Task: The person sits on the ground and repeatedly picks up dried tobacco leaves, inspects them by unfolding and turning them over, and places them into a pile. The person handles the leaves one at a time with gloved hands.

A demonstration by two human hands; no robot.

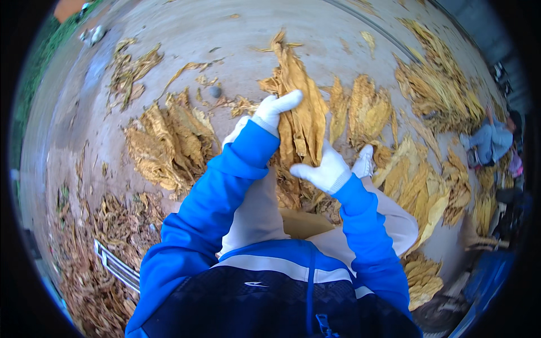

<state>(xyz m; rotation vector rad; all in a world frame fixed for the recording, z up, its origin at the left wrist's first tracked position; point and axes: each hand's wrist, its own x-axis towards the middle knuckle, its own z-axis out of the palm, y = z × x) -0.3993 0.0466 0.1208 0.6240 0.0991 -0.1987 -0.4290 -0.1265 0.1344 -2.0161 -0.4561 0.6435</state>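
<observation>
My left hand (279, 107), in a white knitted glove, grips a bundle of dry yellow-brown leaves (306, 97) that look like cured tobacco. Its thumb lies across the front of the bundle. The leaves stretch away from me, their narrow ends farthest off. At the near, broad end is my right hand (325, 169), also gloved, thumb spread from the fingers. It touches or nearly touches the leaf edges; whether it grips them is hidden. More brown leaves (289, 190) lie below, between my legs.
Leaf heaps lie on the concrete floor left (169, 143) and right (412, 169). Crumpled brown leaf scraps (105, 266) cover the near left, around a white metal frame (116, 264). My shoe (364, 160) stands close to leaves. Another person (492, 139) sits at the far right.
</observation>
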